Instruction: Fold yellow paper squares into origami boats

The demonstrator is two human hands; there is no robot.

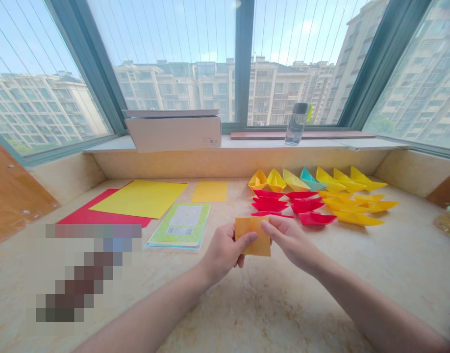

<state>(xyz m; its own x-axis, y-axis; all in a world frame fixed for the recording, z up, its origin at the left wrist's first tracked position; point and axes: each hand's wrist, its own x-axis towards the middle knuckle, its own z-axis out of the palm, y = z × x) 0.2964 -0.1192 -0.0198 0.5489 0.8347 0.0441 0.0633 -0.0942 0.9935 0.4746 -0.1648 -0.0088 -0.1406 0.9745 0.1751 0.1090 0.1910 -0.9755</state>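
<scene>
A small folded square of orange-yellow paper [260, 243] is held up between both hands, above the stone-patterned counter. My left hand [225, 245] pinches its left side, thumb lying across the front and fingers behind. At the upper right edge, my right hand [286, 238] grips the same paper between thumb and fingers. Just beyond the hands lie red folded paper boats [315, 218] in short stacks. Yellow paper boats [359, 217] sit to their right, and a back row holds more yellow ones plus a blue-green boat [312, 180].
On the left lie a large yellow sheet [140, 198], a red sheet [107, 203], a smaller orange-yellow sheet [209, 191] and a green packet of paper [181, 225]. A white box [175, 133] and a water bottle [297, 123] stand on the window ledge. A pixelated patch covers the lower left.
</scene>
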